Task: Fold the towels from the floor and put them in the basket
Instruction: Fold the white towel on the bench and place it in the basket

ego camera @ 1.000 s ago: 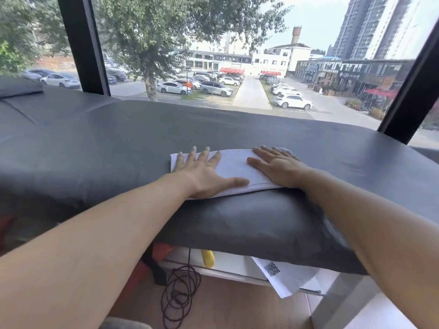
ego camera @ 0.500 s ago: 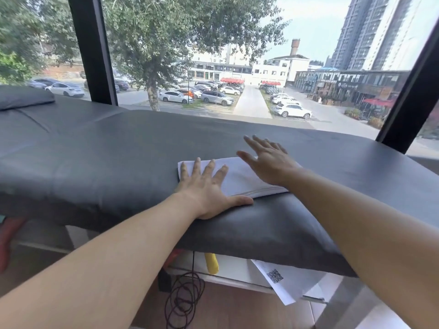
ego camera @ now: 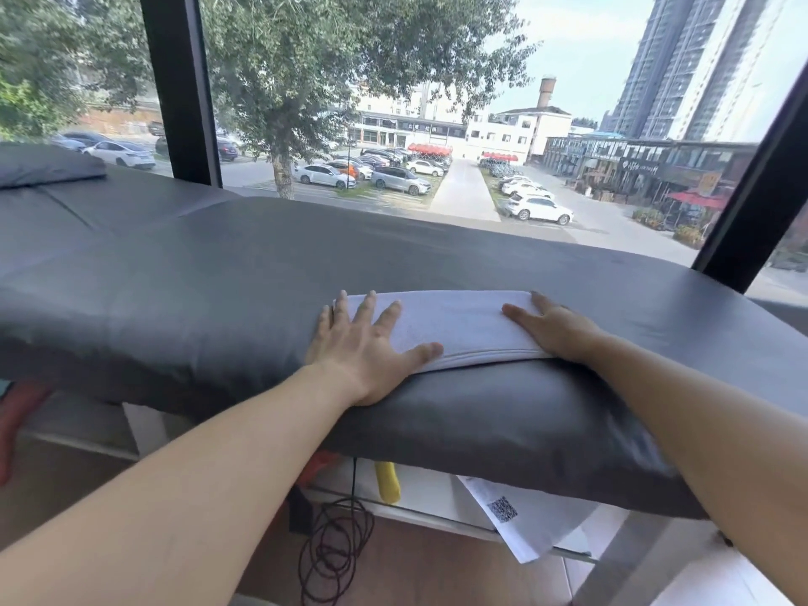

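Folded white towel (ego camera: 454,328) lies flat near the front edge of the grey padded bench (ego camera: 196,290). Left hand (ego camera: 365,349) rests palm-down, fingers spread, on its left end; right hand (ego camera: 553,328) lies flat on its right end, neither gripping.

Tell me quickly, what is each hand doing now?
Left hand: open, flat on the folded towel, holding nothing.
Right hand: open, flat on the towel, holding nothing.
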### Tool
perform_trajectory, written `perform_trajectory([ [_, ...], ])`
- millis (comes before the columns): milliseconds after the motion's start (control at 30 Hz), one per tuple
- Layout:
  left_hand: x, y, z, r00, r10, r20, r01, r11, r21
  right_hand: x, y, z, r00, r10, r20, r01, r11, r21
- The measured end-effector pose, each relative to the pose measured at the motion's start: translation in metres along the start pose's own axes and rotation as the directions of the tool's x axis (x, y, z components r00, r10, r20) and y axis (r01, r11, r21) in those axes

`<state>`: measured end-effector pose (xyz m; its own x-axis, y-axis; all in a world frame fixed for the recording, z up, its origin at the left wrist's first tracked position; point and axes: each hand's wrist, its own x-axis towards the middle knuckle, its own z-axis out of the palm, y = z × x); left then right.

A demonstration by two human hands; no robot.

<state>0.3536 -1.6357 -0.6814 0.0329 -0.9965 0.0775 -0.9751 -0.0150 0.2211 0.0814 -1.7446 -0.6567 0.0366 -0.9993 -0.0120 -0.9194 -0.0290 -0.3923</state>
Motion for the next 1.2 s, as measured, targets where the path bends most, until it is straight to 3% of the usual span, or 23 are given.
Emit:
perform_trajectory([
  [100,-0.005,0.001,-0.001,1.000,0.012,-0.018,-0.013,0.999,-0.037,0.001,0.004,-0.014,0.983,0.094,-0.156,-0.047,0.958,0.282],
  [167,-0.005,0.000,-0.002,1.000,0.019,-0.023,-0.020,0.998,-0.063,-0.001,0.006,-0.028,0.972,0.164,-0.167,-0.101,0.937,0.336],
  [300,-0.004,-0.002,-0.002,1.000,0.019,-0.014,-0.021,0.991,-0.134,-0.014,0.002,-0.044,0.942,0.292,0.167,-0.321,0.928,0.188],
  [400,0.003,-0.007,-0.003,1.000,0.018,-0.022,-0.024,0.949,-0.314,-0.016,-0.009,-0.054,0.932,0.278,0.234,-0.331,0.916,0.228],
  [467,0.006,-0.016,-0.006,0.998,-0.024,-0.053,-0.012,0.814,-0.580,-0.018,-0.026,-0.062,0.952,0.229,0.206,-0.292,0.883,0.367],
  [567,0.006,-0.031,-0.006,0.986,-0.148,-0.073,-0.006,0.411,-0.912,-0.023,-0.067,-0.070,0.990,0.112,0.084,-0.139,0.861,0.489],
  [633,0.009,-0.041,-0.003,0.964,-0.256,-0.072,-0.007,0.245,-0.969,-0.033,-0.099,-0.069,1.000,0.004,0.016,-0.012,0.872,0.489],
  [733,0.016,-0.049,0.000,0.951,-0.309,-0.019,0.015,0.108,-0.994,-0.054,-0.145,-0.053,0.988,-0.146,-0.039,0.149,0.900,0.409],
  [833,0.018,-0.049,-0.001,0.959,-0.283,-0.015,0.004,0.066,-0.998,-0.077,-0.183,-0.020,0.957,-0.281,-0.077,0.291,0.933,0.212],
  [967,0.017,-0.051,-0.003,0.970,-0.244,-0.015,-0.003,0.049,-0.999,-0.092,-0.200,0.030,0.925,-0.366,-0.102,0.354,0.928,-0.119],
  [1067,0.026,-0.060,0.006,0.968,-0.251,-0.019,-0.005,0.057,-0.998,-0.101,-0.200,0.051,0.901,-0.423,-0.097,0.392,0.888,-0.240],
  [1200,0.012,-0.050,-0.006,0.955,-0.292,-0.056,0.014,0.234,-0.972,-0.105,-0.199,0.055,0.873,-0.474,-0.115,0.426,0.855,-0.296],
])
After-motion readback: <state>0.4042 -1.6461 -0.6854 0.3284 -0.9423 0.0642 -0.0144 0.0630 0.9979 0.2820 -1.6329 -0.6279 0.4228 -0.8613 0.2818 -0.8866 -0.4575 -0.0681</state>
